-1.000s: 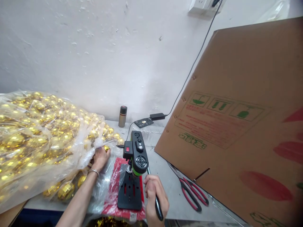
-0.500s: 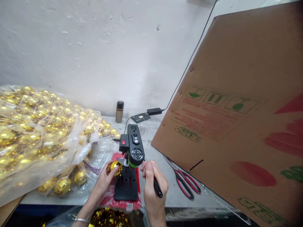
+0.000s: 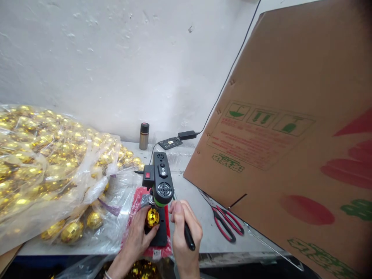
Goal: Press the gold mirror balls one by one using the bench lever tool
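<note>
My left hand (image 3: 136, 238) pinches a small gold mirror ball (image 3: 152, 217) and holds it on the black base plate (image 3: 163, 237), right under the head of a small black and green bench drill (image 3: 161, 181). My right hand (image 3: 183, 234) is wrapped round the drill's black lever handle (image 3: 188, 237) just to the right of the machine. The drill stands on a red sheet (image 3: 136, 205) near the table's front edge.
A large clear plastic bag of several gold mirror balls (image 3: 43, 159) fills the left. A big tilted cardboard box (image 3: 285, 131) stands on the right, with red-handled scissors (image 3: 225, 223) in front of it. A small metal bottle (image 3: 143, 136) and a power adapter (image 3: 187, 135) sit by the wall.
My left hand took a gold ball from the bag and brought it onto the drill's base plate under the head. My right hand stayed on the lever handle.
</note>
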The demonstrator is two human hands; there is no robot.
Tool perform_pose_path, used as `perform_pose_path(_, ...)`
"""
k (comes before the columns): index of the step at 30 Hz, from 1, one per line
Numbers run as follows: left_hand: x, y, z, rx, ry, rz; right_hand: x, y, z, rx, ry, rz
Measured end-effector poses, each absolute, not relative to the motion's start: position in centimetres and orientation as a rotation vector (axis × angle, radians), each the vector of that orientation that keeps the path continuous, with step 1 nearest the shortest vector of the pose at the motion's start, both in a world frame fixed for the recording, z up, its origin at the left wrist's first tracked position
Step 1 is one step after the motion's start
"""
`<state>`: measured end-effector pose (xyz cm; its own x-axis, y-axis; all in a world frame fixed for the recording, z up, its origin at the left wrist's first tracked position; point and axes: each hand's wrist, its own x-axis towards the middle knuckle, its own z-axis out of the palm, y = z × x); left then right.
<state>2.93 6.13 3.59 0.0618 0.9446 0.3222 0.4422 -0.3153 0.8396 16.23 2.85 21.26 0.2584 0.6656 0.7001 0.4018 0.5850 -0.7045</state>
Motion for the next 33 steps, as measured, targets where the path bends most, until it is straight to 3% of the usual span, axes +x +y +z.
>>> perform_pose_path(15, 3.5, 6.1, 3.3, 1.917, 1.457, 1.0, 16.5, 3.2, 14.3, -0.932, -1.369, 0.004)
perform_pose_path(33, 3.7, 6.1, 4.7, 1.851, 1.479, 0.961, 16.2, 3.4, 12.5, -0.982, -1.306, -0.01)
